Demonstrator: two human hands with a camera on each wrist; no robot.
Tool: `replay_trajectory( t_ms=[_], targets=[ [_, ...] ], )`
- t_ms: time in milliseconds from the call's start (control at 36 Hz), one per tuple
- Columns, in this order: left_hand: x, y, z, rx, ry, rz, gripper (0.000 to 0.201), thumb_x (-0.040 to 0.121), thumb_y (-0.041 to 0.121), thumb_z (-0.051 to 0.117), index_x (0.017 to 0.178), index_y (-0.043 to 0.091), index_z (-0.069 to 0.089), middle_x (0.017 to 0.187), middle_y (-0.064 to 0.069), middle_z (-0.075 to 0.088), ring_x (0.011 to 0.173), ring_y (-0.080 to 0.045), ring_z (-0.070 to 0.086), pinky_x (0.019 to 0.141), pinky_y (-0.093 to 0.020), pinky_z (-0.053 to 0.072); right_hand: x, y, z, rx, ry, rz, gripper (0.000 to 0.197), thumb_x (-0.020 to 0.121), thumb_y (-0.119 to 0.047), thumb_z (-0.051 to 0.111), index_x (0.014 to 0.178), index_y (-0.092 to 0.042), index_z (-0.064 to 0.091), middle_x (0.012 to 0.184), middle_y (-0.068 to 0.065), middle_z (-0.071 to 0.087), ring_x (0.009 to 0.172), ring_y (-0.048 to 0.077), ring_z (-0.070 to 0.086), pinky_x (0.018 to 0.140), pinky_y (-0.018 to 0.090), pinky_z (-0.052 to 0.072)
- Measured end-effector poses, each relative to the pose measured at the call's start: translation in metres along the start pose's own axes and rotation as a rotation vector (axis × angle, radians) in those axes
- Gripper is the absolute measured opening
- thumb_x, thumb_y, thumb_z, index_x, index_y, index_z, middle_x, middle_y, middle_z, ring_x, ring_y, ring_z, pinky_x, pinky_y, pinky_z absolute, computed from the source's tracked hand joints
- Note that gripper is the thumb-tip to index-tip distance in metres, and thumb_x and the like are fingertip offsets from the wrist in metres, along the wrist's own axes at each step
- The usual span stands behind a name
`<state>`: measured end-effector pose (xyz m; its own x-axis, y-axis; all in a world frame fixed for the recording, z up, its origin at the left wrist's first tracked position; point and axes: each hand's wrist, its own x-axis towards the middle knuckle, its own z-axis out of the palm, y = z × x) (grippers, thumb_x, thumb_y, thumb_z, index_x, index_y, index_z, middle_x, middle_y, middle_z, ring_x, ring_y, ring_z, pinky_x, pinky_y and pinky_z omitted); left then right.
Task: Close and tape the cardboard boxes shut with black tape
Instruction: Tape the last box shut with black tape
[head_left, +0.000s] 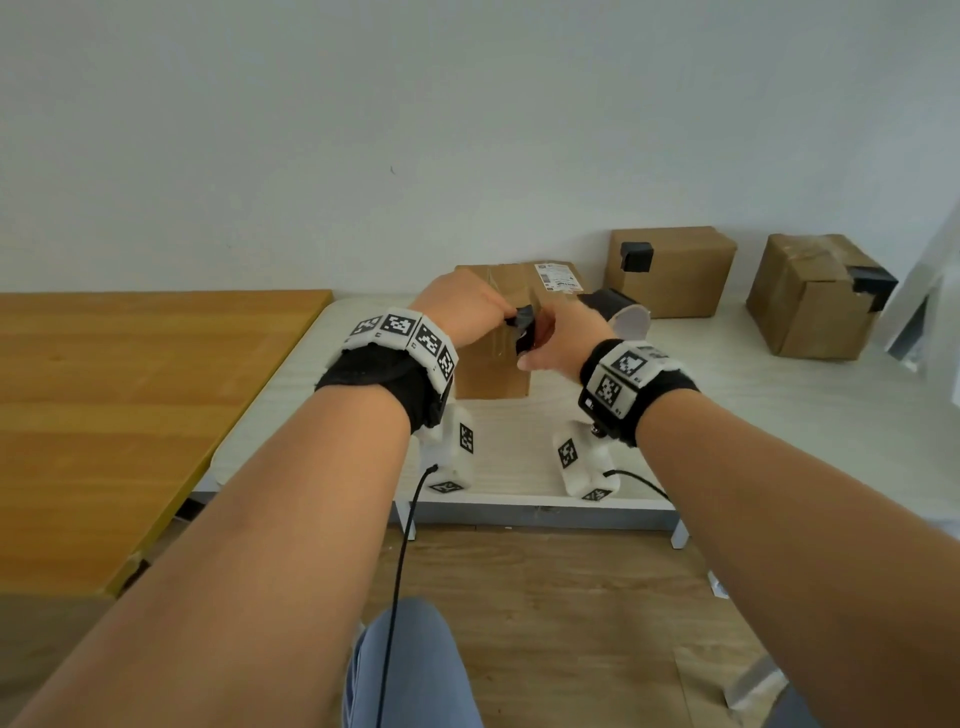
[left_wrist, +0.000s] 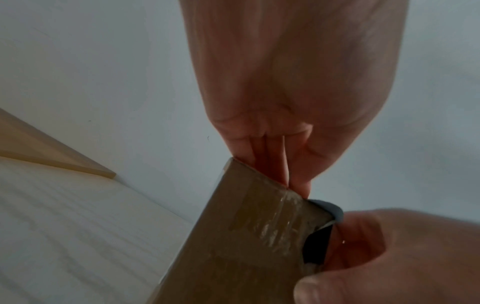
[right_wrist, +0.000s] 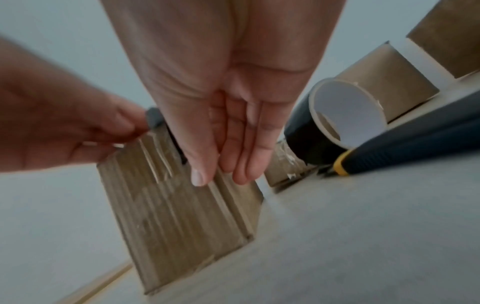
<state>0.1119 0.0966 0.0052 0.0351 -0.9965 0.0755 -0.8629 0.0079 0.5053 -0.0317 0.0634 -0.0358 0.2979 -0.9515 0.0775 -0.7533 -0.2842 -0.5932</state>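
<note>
A small cardboard box (head_left: 491, 371) stands on the white table (head_left: 727, 415), with both hands at its top front edge. A short strip of black tape (head_left: 523, 332) folds over that edge. My left hand (head_left: 506, 317) pinches the strip's upper end on the box top; the left wrist view shows the tape (left_wrist: 318, 246) bent round the corner of the box (left_wrist: 233, 236). My right hand (right_wrist: 223, 176) lies with straight fingers against the front face of the box (right_wrist: 182, 216), over the lower part of the strip. The black tape roll (head_left: 615, 306) lies just behind my right hand.
Two more cardboard boxes (head_left: 675, 270) (head_left: 815, 296), each with black tape on it, stand at the back right by the wall. A dark tool with a yellow band (right_wrist: 389, 148) lies beside the roll. A wooden table (head_left: 130, 415) adjoins on the left.
</note>
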Motion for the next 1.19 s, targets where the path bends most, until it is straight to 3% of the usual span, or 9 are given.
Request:
replay_trajectory(
  t_ms=[56, 111, 167, 222, 278, 361, 694, 833, 1194],
  targets=[
    [0.002, 0.001, 0.001, -0.002, 0.019, -0.032, 0.010, 0.089, 0.027, 0.056, 0.091, 0.022, 0.065, 0.097, 0.000, 0.062, 0.092, -0.017, 0.060, 0.083, -0.026, 0.045, 0.000, 0.002, 0.007, -0.013, -0.009, 0.005, 0.036, 0.074, -0.025, 0.079, 0.100, -0.015, 0.057, 0.093, 0.000, 0.063, 0.085, 0.018, 0.059, 0.070, 0.028, 0.046],
    [0.004, -0.001, 0.002, 0.020, 0.047, -0.009, 0.027, 0.091, 0.038, 0.055, 0.082, 0.017, 0.069, 0.085, -0.002, 0.062, 0.079, -0.019, 0.061, 0.077, -0.030, 0.048, 0.000, 0.004, 0.009, 0.002, -0.018, 0.006, 0.035, 0.072, -0.026, 0.080, 0.097, -0.016, 0.057, 0.092, -0.001, 0.063, 0.085, 0.017, 0.059, 0.069, 0.027, 0.045],
    [0.003, -0.002, 0.002, 0.043, 0.071, 0.024, 0.046, 0.093, 0.044, 0.052, 0.055, 0.017, 0.055, 0.058, 0.000, 0.048, 0.053, -0.016, 0.046, 0.058, -0.027, 0.039, 0.000, 0.005, 0.005, 0.002, -0.047, -0.003, 0.032, 0.072, -0.025, 0.080, 0.093, -0.017, 0.058, 0.090, -0.002, 0.064, 0.084, 0.017, 0.060, 0.070, 0.027, 0.047],
    [0.002, -0.001, 0.002, 0.025, 0.096, 0.035, 0.054, 0.090, 0.045, 0.057, 0.047, 0.019, 0.038, 0.049, 0.002, 0.030, 0.044, -0.014, 0.029, 0.051, -0.026, 0.027, 0.000, 0.005, -0.001, 0.010, -0.082, -0.020, 0.025, 0.073, -0.020, 0.079, 0.092, -0.016, 0.062, 0.091, 0.000, 0.068, 0.087, 0.018, 0.064, 0.077, 0.031, 0.053],
    [0.004, 0.000, 0.005, 0.009, 0.120, 0.056, 0.047, 0.085, 0.046, 0.063, 0.051, 0.015, 0.051, 0.050, 0.002, 0.035, 0.046, -0.014, 0.031, 0.051, -0.026, 0.028, 0.001, 0.007, -0.006, 0.030, -0.096, -0.030, 0.018, 0.076, -0.011, 0.074, 0.091, -0.016, 0.066, 0.093, 0.003, 0.071, 0.090, 0.019, 0.067, 0.085, 0.035, 0.055],
    [0.005, -0.001, 0.009, 0.008, 0.151, 0.084, 0.038, 0.079, 0.046, 0.070, 0.074, 0.009, 0.072, 0.069, -0.001, 0.063, 0.060, -0.011, 0.050, 0.053, -0.021, 0.036, 0.002, 0.010, -0.009, 0.072, -0.079, -0.030, 0.020, 0.079, -0.003, 0.066, 0.088, -0.021, 0.067, 0.095, 0.002, 0.071, 0.091, 0.018, 0.066, 0.085, 0.033, 0.055],
    [0.004, -0.003, 0.015, 0.047, 0.204, 0.150, 0.031, 0.078, 0.044, 0.072, 0.071, 0.015, 0.064, 0.072, 0.007, 0.060, 0.068, -0.012, 0.055, 0.063, -0.028, 0.045, -0.001, 0.023, -0.016, 0.289, -0.042, 0.051, 0.019, 0.085, 0.004, 0.060, 0.091, -0.011, 0.069, 0.092, 0.011, 0.073, 0.083, 0.018, 0.069, 0.067, 0.019, 0.056],
    [0.002, -0.007, 0.019, 0.085, 0.208, 0.176, 0.027, 0.075, 0.041, 0.075, 0.074, 0.017, 0.062, 0.080, 0.006, 0.059, 0.076, -0.016, 0.057, 0.069, -0.032, 0.048, 0.000, 0.023, -0.018, 0.348, -0.032, 0.073, 0.018, 0.084, 0.005, 0.061, 0.093, -0.009, 0.069, 0.094, 0.016, 0.072, 0.091, 0.025, 0.070, 0.079, 0.030, 0.059],
    [0.001, -0.007, 0.017, 0.110, 0.181, 0.199, 0.022, 0.074, 0.031, 0.078, 0.083, 0.017, 0.064, 0.084, 0.007, 0.057, 0.078, -0.013, 0.054, 0.067, -0.024, 0.041, 0.001, 0.018, -0.018, 0.414, -0.013, 0.073, 0.020, 0.086, 0.006, 0.057, 0.080, -0.012, 0.065, 0.089, 0.016, 0.070, 0.079, 0.021, 0.066, 0.080, 0.032, 0.058]
  ],
)
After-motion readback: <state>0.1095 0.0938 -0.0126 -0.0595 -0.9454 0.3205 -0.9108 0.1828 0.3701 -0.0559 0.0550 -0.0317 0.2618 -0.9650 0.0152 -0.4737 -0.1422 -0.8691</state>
